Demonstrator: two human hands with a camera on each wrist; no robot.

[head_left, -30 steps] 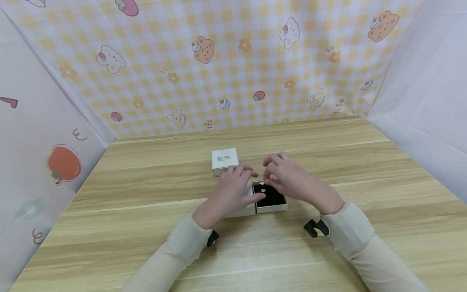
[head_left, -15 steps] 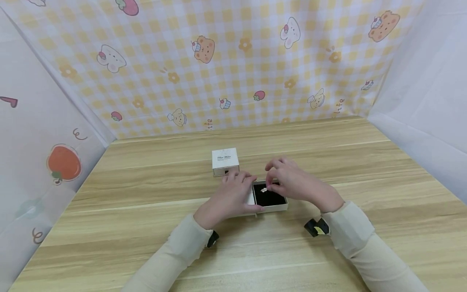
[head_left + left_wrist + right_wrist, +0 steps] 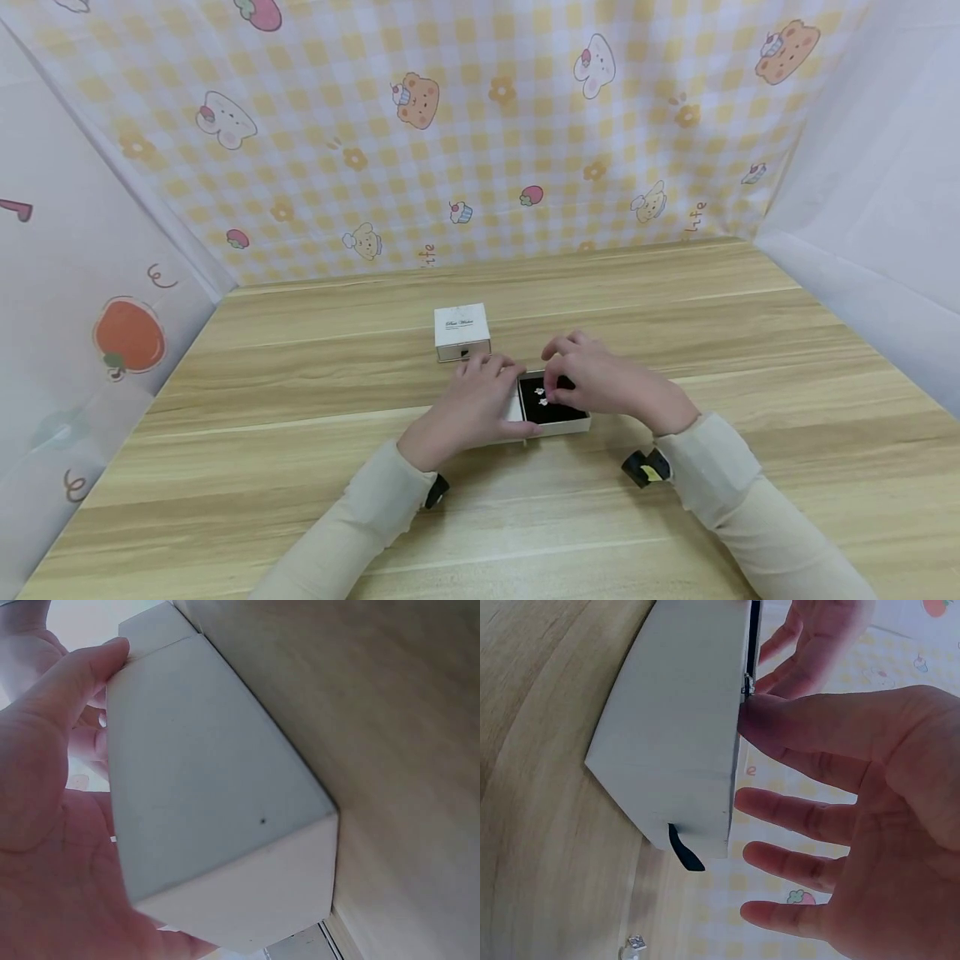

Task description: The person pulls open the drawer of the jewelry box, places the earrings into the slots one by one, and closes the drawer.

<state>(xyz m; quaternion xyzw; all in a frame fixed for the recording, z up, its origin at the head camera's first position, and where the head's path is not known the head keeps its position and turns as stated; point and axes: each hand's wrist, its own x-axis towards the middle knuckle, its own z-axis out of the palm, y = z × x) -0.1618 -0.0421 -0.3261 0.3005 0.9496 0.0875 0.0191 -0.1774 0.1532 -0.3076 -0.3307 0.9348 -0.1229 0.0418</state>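
My left hand (image 3: 471, 415) grips a white jewellery box (image 3: 202, 765) from above, thumb along the near edge and fingers on the far side. Its drawer (image 3: 564, 427), lined in black, stands pulled out to the right. Two small sparkling earrings (image 3: 542, 397) show on the lining. Over the drawer, my right hand (image 3: 596, 377) pinches at the lower earring with thumb and forefinger; the fingertips partly cover it. Seen from the right wrist, a glittering earring (image 3: 748, 685) is at the thumb tip, while the other fingers are spread.
A second white box (image 3: 462, 327) with printed lettering stands behind the left hand. A black ribbon tab (image 3: 684, 849) hangs from the drawer's end. One small shiny piece (image 3: 635, 943) lies on the wooden table (image 3: 300, 367). A checked cloth (image 3: 480, 150) hangs behind.
My right hand has shifted slightly towards me over the drawer, and the earrings sit a little lower on the lining. My left thumb has moved down onto the near edge.
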